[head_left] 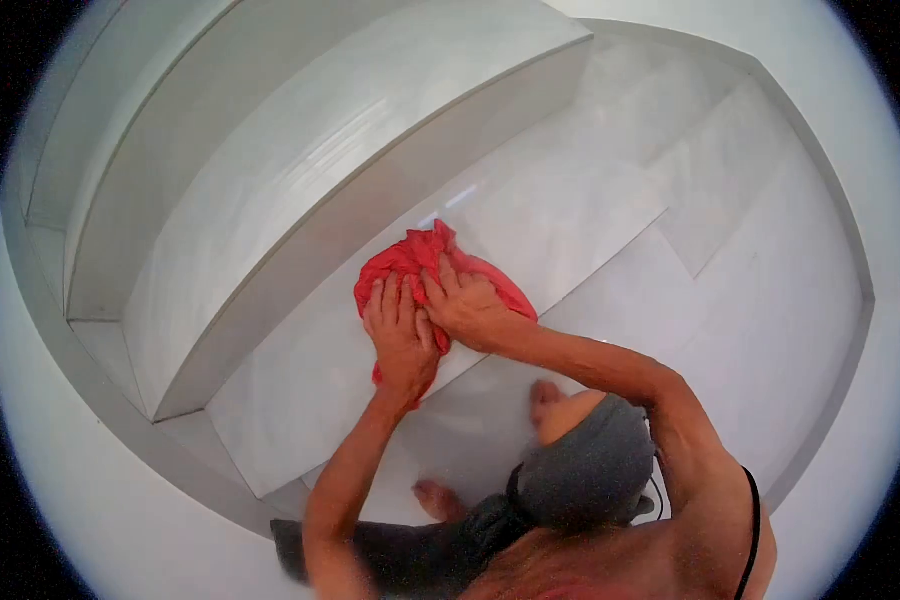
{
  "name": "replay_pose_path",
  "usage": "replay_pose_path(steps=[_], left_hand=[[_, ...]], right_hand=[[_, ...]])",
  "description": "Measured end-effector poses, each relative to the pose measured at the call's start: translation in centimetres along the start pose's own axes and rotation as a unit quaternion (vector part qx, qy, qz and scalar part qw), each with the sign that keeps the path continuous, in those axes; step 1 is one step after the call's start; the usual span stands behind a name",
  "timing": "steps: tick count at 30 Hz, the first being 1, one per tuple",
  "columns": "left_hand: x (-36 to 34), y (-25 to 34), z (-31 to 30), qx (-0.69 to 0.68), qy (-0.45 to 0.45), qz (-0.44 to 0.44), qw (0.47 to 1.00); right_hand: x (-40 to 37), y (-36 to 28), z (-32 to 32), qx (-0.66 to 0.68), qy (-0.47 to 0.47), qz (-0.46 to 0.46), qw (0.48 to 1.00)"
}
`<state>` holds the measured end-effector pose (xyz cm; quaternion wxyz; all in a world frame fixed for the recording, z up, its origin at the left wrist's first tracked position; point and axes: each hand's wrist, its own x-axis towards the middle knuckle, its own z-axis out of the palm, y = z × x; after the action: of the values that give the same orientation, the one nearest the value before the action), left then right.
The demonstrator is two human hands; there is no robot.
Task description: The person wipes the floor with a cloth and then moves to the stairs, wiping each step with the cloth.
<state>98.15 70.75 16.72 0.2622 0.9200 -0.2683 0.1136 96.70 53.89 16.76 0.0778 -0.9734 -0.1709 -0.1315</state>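
A crumpled red cloth point(490, 278) lies on a pale, glossy stair step point(580, 215). My left hand point(401, 338) presses on the cloth's left part, its fingers stretched out over the fabric. Beside it, my right hand point(462, 305) rests on the middle of the cloth with its fingers spread. The two hands nearly touch at the thumbs. Folds of red fabric show above the fingertips and below, next to my left wrist.
Higher steps point(320, 140) rise toward the upper left, with a riser point(370, 215) behind the cloth. White walls curve round both sides. My bare feet and dark-clothed legs are below the step edge.
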Motion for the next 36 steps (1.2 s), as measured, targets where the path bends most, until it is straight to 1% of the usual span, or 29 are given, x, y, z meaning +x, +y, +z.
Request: replay_pose_path(steps=[2,4,5,7,8,11,14,16,17,18,19,20,21,24,25,26,27,28,29,30,32,33,34,35,36], left_hand=[[0.6,0.9,0.1,-0.015,-0.021,-0.008,1.000],[2.0,2.4,1.1,-0.033,-0.028,0.010,0.999],[2.6,3.2,1.4,-0.042,-0.031,0.016,0.998],[3.5,5.0,3.2,-0.046,-0.034,0.026,0.998],[4.3,6.0,3.9,-0.044,-0.021,0.047,0.998],[6.1,8.3,5.7,-0.058,-0.012,0.095,0.994],[7.6,11.5,7.1,-0.071,-0.024,0.115,0.991],[9.0,13.1,8.0,-0.103,-0.014,0.135,0.985],[10.4,14.0,9.3,-0.118,-0.008,0.146,0.982],[11.3,14.3,9.6,-0.130,-0.010,0.158,0.979],[11.6,13.0,8.9,-0.143,-0.007,0.174,0.974],[12.6,14.2,10.4,-0.146,-0.008,0.183,0.972],[13.5,13.9,11.0,-0.134,-0.008,0.199,0.971],[15.9,11.9,10.1,-0.137,-0.022,0.234,0.962],[16.9,10.5,9.7,-0.142,-0.030,0.226,0.963],[16.9,10.4,9.8,-0.127,-0.021,0.227,0.965],[17.0,11.1,10.6,-0.109,-0.015,0.218,0.970],[16.0,10.2,10.0,-0.099,-0.013,0.204,0.974],[15.3,8.9,9.3,-0.088,-0.014,0.199,0.976],[15.7,5.7,6.6,-0.078,-0.011,0.191,0.978],[14.4,2.6,2.7,-0.072,-0.009,0.175,0.982],[16.0,6.1,4.5,-0.054,-0.023,0.156,0.986],[16.7,8.1,5.7,-0.049,-0.036,0.144,0.988],[18.3,11.4,8.0,-0.034,-0.034,0.148,0.988],[19.4,13.2,10.0,-0.021,-0.033,0.148,0.988]], right_hand=[[-0.6,0.4,-0.5,-0.005,0.013,0.010,1.000],[-1.2,2.5,-1.3,-0.027,0.020,0.001,0.999],[-1.8,3.2,-2.2,-0.050,-0.018,-0.009,0.999],[-3.3,4.8,-3.1,0.003,-0.013,0.075,0.997],[-4.0,5.7,-3.6,0.025,-0.004,0.116,0.993],[-5.7,8.5,-5.2,-0.048,0.016,0.069,0.996],[-7.8,11.1,-6.1,-0.083,0.071,0.103,0.989],[-8.6,13.2,-6.1,-0.098,0.100,0.135,0.981],[-9.0,15.2,-5.5,-0.104,0.114,0.154,0.976],[-8.9,15.6,-6.0,-0.098,0.101,0.185,0.973],[-7.8,14.0,-6.5,-0.099,0.092,0.215,0.967],[-8.4,15.6,-6.8,-0.087,0.083,0.241,0.963],[-7.9,15.6,-7.1,-0.111,0.083,0.264,0.955],[-4.7,14.6,-8.3,-0.076,-0.004,0.354,0.932],[-3.3,14.6,-7.8,-0.057,0.030,0.330,0.942],[-3.4,14.8,-7.3,-0.062,0.035,0.334,0.940],[-3.4,15.5,-7.1,-0.061,0.035,0.332,0.941],[-2.8,14.7,-6.5,-0.064,0.022,0.331,0.941],[-2.0,14.3,-5.4,-0.118,0.011,0.304,0.945],[1.9,11.1,-4.9,-0.101,0.007,0.305,0.947],[4.2,6.7,-6.0,-0.073,0.001,0.305,0.950],[2.8,11.3,-6.4,-0.014,-0.001,0.290,0.957],[1.9,14.0,-6.3,-0.002,-0.017,0.265,0.964],[0.1,18.3,-7.0,-0.004,-0.025,0.250,0.968],[-1.1,21.6,-7.1,-0.006,-0.037,0.233,0.972]])
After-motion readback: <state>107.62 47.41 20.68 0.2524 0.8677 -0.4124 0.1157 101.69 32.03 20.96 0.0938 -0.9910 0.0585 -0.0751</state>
